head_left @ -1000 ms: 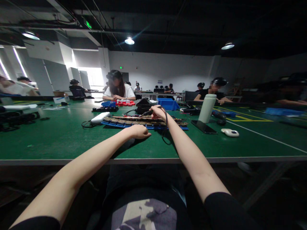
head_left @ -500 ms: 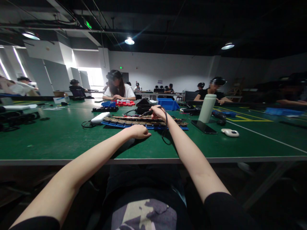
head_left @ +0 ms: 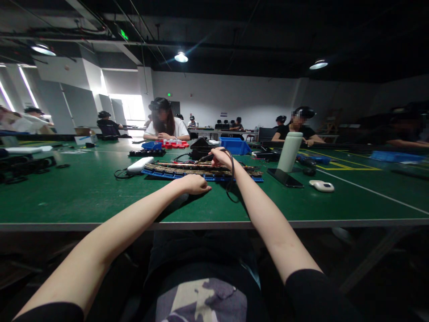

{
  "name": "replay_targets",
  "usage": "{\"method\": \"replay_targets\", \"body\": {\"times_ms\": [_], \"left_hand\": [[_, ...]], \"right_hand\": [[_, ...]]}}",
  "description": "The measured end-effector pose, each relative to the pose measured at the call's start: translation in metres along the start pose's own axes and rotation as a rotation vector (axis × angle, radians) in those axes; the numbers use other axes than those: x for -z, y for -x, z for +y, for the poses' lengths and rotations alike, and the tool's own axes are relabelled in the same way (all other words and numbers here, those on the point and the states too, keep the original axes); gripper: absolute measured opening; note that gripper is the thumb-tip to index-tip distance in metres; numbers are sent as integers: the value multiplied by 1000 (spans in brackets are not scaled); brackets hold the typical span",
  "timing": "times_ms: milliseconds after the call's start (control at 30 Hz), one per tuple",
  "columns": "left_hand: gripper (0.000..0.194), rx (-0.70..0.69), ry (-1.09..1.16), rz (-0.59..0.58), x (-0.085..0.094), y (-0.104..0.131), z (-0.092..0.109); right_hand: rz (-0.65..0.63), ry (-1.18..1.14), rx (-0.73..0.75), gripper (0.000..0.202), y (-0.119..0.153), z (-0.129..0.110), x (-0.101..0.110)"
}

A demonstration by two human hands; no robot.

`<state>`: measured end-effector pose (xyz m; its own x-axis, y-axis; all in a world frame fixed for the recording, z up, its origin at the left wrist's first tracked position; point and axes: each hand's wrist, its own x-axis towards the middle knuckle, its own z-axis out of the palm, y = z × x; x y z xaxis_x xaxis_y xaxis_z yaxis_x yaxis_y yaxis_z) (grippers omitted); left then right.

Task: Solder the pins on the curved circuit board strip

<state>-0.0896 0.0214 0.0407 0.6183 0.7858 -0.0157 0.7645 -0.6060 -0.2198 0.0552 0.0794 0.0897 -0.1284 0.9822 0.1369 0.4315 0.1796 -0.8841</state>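
Holding the corded tool (head_left: 205,158) steady should help: the right hand (head_left: 220,157) pinches it over the long blue rack (head_left: 161,176) on the worktop (head_left: 97,201). The left hand (head_left: 194,184) curls in front; whether it grips, I cannot tell.

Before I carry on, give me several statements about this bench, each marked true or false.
1. The right hand holds a black pen-shaped tool. True.
2. The left hand grasps the black phone. False: the phone lies on the tabletop.
3. The pale green bottle stands beside the phone. True.
4. The cream earbud case lies left of the phone. False: it lies right.
5. The blue bin sits beyond the gold-edged strips. True.
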Motion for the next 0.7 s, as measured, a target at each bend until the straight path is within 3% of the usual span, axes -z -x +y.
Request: {"method": "replay_targets", "body": {"times_ms": [700], "left_hand": [[49,-5,22,14,0,1,-1]], "right_hand": [[0,-22,-13,21,-1,0,0]]}}
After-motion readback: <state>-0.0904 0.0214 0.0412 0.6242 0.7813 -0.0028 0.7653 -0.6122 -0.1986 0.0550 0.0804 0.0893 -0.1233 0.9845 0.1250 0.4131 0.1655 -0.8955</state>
